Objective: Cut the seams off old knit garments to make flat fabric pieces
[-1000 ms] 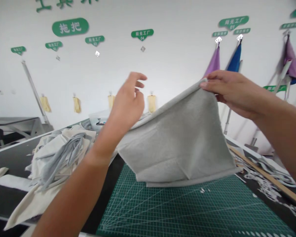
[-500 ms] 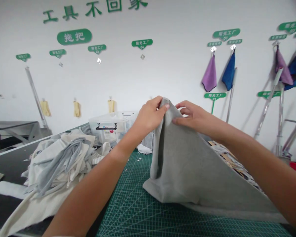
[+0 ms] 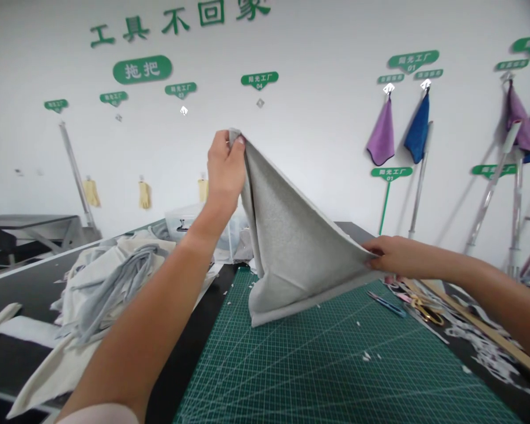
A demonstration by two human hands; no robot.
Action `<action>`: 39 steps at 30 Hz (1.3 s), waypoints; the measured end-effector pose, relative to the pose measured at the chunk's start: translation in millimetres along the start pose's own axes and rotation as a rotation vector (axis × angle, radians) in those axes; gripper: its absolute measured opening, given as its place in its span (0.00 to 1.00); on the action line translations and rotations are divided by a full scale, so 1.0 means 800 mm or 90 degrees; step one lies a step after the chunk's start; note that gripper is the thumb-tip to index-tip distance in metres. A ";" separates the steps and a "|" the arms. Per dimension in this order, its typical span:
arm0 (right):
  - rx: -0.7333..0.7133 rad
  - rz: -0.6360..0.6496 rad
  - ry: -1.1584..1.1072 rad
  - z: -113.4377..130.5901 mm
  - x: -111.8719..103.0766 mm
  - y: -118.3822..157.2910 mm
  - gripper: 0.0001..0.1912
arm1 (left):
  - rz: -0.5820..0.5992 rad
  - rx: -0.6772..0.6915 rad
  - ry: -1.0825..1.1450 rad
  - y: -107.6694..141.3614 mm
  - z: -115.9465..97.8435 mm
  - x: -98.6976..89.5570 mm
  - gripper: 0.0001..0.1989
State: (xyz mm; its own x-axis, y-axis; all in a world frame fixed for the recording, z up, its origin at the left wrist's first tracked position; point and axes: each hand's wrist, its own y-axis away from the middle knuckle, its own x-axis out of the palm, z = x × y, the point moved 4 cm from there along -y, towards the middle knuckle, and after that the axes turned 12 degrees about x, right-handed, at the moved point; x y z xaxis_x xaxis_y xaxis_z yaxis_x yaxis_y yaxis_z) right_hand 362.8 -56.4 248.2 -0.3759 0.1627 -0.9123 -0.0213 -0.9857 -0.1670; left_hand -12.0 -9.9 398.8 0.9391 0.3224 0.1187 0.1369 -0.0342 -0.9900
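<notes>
A folded grey cloth [image 3: 291, 235] hangs stretched between my two hands above a green cutting mat [image 3: 309, 365]. My left hand [image 3: 227, 168] is raised and pinches the cloth's top corner between thumb and fingers. Lower and to the right, my right hand [image 3: 393, 256] grips the cloth's other end, its fingers closed and partly hidden. The cloth's upper edge slopes down from left to right, and its bottom edge hangs close over the mat.
Piled grey and cream cloths [image 3: 115, 282] lie left of the mat. A clear plastic box [image 3: 189, 218] stands behind. On the right are tweezers [image 3: 386, 304], gold-handled scissors [image 3: 426, 312], a wooden strip [image 3: 481, 330] and white scraps [image 3: 490, 359].
My left hand has moved up and left with the cloth corner. My right hand has moved down and right and now grips the cloth's far end. The cloth has been lifted and spread.
</notes>
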 end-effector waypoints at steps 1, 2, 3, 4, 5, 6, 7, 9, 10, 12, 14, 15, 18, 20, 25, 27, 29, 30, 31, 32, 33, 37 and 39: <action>0.060 0.049 0.006 -0.012 -0.002 -0.006 0.04 | -0.011 -0.021 0.012 -0.003 0.002 -0.004 0.12; 0.110 0.095 0.012 -0.021 -0.007 -0.011 0.06 | -0.020 -0.050 0.028 -0.007 0.004 -0.007 0.12; 0.147 0.110 0.014 -0.028 -0.015 -0.016 0.07 | -0.023 -0.085 0.047 -0.009 0.006 -0.009 0.12; 0.169 0.087 0.010 -0.033 -0.027 -0.021 0.09 | -0.021 -0.122 0.069 -0.012 0.007 -0.011 0.12; 0.179 0.056 0.006 -0.037 -0.041 -0.026 0.10 | -0.015 -0.155 0.094 -0.014 0.008 -0.012 0.12; 0.185 0.021 0.001 -0.038 -0.056 -0.030 0.11 | -0.006 -0.181 0.118 -0.017 0.009 -0.013 0.12; 0.185 -0.016 -0.011 -0.039 -0.071 -0.033 0.12 | 0.004 -0.200 0.138 -0.019 0.009 -0.014 0.11; 0.181 -0.101 -0.049 -0.040 -0.102 -0.034 0.13 | 0.023 -0.214 0.166 -0.023 0.008 -0.017 0.10; 0.179 -0.146 -0.065 -0.039 -0.117 -0.033 0.13 | 0.030 -0.213 0.173 -0.026 0.007 -0.019 0.10; 0.192 -0.242 -0.062 -0.036 -0.145 -0.025 0.12 | 0.041 -0.203 0.177 -0.029 0.005 -0.025 0.09; 0.215 -0.333 -0.020 -0.031 -0.168 -0.012 0.11 | 0.057 -0.193 0.176 -0.032 0.003 -0.033 0.08; 0.225 -0.373 0.003 -0.028 -0.178 -0.005 0.10 | 0.069 -0.191 0.174 -0.033 0.002 -0.037 0.08; 0.238 -0.476 0.040 -0.018 -0.196 0.016 0.12 | 0.109 -0.198 0.146 -0.034 0.003 -0.049 0.08; 0.237 -0.537 0.052 -0.013 -0.202 0.029 0.13 | 0.133 -0.206 0.103 -0.034 0.003 -0.057 0.09; 0.248 -0.656 0.070 -0.009 -0.204 0.053 0.21 | 0.192 -0.167 -0.044 -0.036 -0.005 -0.066 0.09; 0.255 -0.681 0.080 -0.010 -0.204 0.056 0.23 | 0.206 -0.200 -0.048 -0.033 -0.011 -0.064 0.09; 0.257 -0.690 0.106 -0.012 -0.206 0.055 0.23 | 0.214 -0.251 -0.016 -0.028 -0.016 -0.060 0.09; 0.259 -0.683 0.119 -0.014 -0.207 0.052 0.22 | 0.217 -0.271 0.004 -0.025 -0.018 -0.058 0.09; 0.268 -0.664 0.127 -0.019 -0.207 0.047 0.20 | 0.219 -0.288 0.022 -0.022 -0.020 -0.055 0.09; 0.281 -0.635 0.127 -0.024 -0.208 0.042 0.19 | 0.222 -0.303 0.039 -0.019 -0.020 -0.053 0.09; 0.294 -0.598 0.116 -0.031 -0.207 0.036 0.17 | 0.228 -0.317 0.057 -0.015 -0.020 -0.051 0.09; 0.286 -0.526 -0.016 -0.050 -0.201 0.021 0.12 | 0.247 -0.351 0.157 -0.005 -0.013 -0.042 0.09; 0.222 -0.569 -0.150 -0.051 -0.198 0.023 0.12 | 0.223 -0.350 0.207 -0.005 -0.011 -0.042 0.09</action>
State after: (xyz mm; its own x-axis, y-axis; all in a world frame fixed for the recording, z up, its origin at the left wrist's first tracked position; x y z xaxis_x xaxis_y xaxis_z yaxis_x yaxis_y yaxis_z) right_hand 459.6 -98.2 374.5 -0.2625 0.8783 -0.3996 -0.6450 -0.4677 -0.6043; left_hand -41.5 -28.9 399.3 0.9913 -0.0890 -0.0968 -0.1306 -0.5814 -0.8031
